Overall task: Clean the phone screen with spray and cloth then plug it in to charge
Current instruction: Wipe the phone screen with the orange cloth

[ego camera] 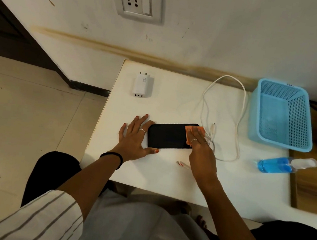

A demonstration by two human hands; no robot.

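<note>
The phone (168, 135) lies flat near the middle of the frame, on the white table (156, 179), with its dark screen facing up. The step in hand looks like wiping the screen.

To do it well, the left hand (133, 136) should keep the phone from sliding. The right hand (200, 145) should rub the orange cloth (191, 131) across the whole screen with soft, even strokes, from the right end to the left end. It should press lightly and reach the corners too.

The left hand lies flat at the left end of the phone. Its fingers are spread out and loose, not gripping. The thumb touches the phone's lower edge.

The right hand comes in from the lower right. Its fingers are straight and flat, pushing the cloth down on the right end of the screen. They press it and do not pinch it.

The blue spray bottle (285, 165) lies on its side at the right of the frame. The white cable (240, 118) loops just right of the phone. The white charger (142, 86) sits above and to the left, and the wall socket (137, 0) is at the top. These are for the charging part, which I think is not started yet.
</note>
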